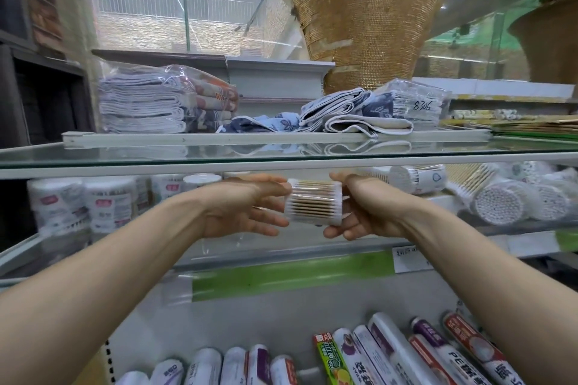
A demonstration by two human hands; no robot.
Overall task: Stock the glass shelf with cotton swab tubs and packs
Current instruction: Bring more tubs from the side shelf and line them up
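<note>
Holding swab tub (313, 202) between left hand (247, 212) and right hand (364, 212), fingers cupping its ends | glass shelf (93, 247) partly stocked, middle gap left

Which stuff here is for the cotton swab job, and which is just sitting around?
For the job:
- swab tub between left hand and right hand
- labelled tubs
- swab packs
- glass shelf

Just there:
- folded towels
- cling film rolls
</note>
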